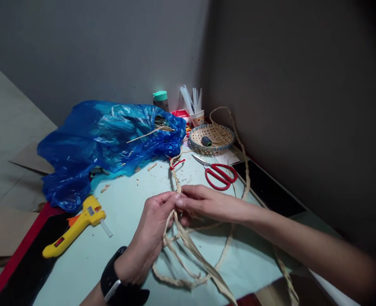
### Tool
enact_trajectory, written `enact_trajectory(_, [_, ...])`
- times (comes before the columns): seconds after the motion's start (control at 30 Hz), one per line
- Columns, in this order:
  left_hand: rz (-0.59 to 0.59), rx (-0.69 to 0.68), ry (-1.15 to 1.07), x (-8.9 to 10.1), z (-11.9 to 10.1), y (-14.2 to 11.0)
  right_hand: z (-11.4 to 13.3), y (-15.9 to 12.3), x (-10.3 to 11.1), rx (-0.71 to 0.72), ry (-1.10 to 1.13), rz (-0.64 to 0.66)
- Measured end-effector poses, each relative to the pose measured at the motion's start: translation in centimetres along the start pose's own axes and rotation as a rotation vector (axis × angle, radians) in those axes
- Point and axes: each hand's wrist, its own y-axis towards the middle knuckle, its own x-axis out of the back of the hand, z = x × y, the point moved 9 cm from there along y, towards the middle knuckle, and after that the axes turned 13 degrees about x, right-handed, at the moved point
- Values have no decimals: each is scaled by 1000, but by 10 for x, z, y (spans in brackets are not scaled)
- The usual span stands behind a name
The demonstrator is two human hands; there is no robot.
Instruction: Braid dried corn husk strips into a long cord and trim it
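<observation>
Both hands meet at the middle of the table over a braid of dried plant strips (174,173). My left hand (154,219), with a black band on its wrist, pinches the braid from the left. From the right, my right hand (200,200) grips it with thumb and fingers at the same spot. Below the hands, loose pale strips (196,251) hang toward the near edge. A red tie (176,165) is knotted round the braid's far end. More finished braid (245,170) loops round to the right and under the hands.
Red-handled scissors (220,175) lie beyond my right hand. A yellow glue gun (76,225) rests at left, near a blue plastic bag (111,136). At the back are a woven basket (227,138) with a dark thread spool (206,141), a cup of glue sticks (197,118) and a green-lidded jar (160,100).
</observation>
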Motion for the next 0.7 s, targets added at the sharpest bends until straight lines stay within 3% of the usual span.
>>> enact_trajectory(0.1, [-47, -45, 72, 4, -1, -1, -17, 4, -13, -48, 263, -29])
enact_trajectory(0.3, [-128, -95, 113, 5, 1, -2, -20, -1, -10, -60, 308, -117])
enact_trajectory(0.5, [-173, -173, 130, 3, -5, -7, -19, -1, -9, -24, 228, -103])
enact_trajectory(0.7, [-165, -121, 237, 0, 0, -8, -17, -5, 2, 63, -43, -163])
